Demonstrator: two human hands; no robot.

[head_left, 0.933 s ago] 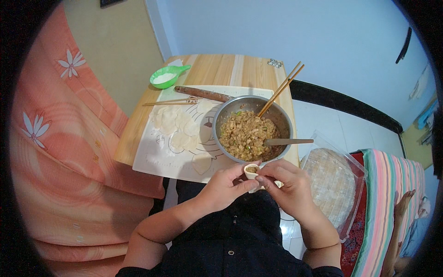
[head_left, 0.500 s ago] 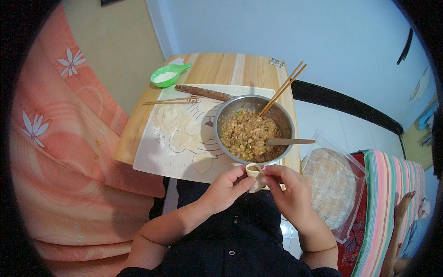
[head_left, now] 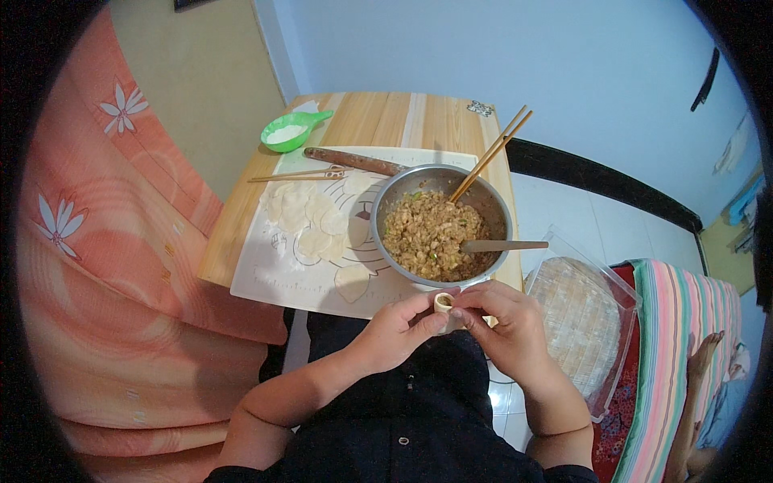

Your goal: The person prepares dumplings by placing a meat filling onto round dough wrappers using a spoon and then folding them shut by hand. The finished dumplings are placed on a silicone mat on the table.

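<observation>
Just in front of the metal bowl, a folded dumpling wrapper (head_left: 444, 303) is held up between my two hands, its rolled open end facing up. My left hand (head_left: 396, 332) pinches it from the left, with thumb and fingers closed on it. From the other side, my right hand (head_left: 509, 328) has its fingertips closed on the wrapper's edge. The steel bowl (head_left: 488, 198) contains brown minced filling (head_left: 427, 235); a flat-handled utensil (head_left: 519, 245) and a pair of chopsticks (head_left: 495, 151) stick out of it. Round dough wrappers (head_left: 310, 213) overlap on the white mat (head_left: 256, 278).
Behind the wrappers lie a rolling pin (head_left: 354, 161) and thin sticks (head_left: 294, 175). A green scoop (head_left: 321, 116) with white powder sits at the table's far left. To the right are a clear plastic box (head_left: 632, 338) with a round woven tray (head_left: 572, 322), and another person's leg (head_left: 694, 394).
The dumpling wrapper's open end looks smaller and rounder, and it sits slightly lower. My right fingers have shifted closer around it; my left hand is nearly unmoved.
</observation>
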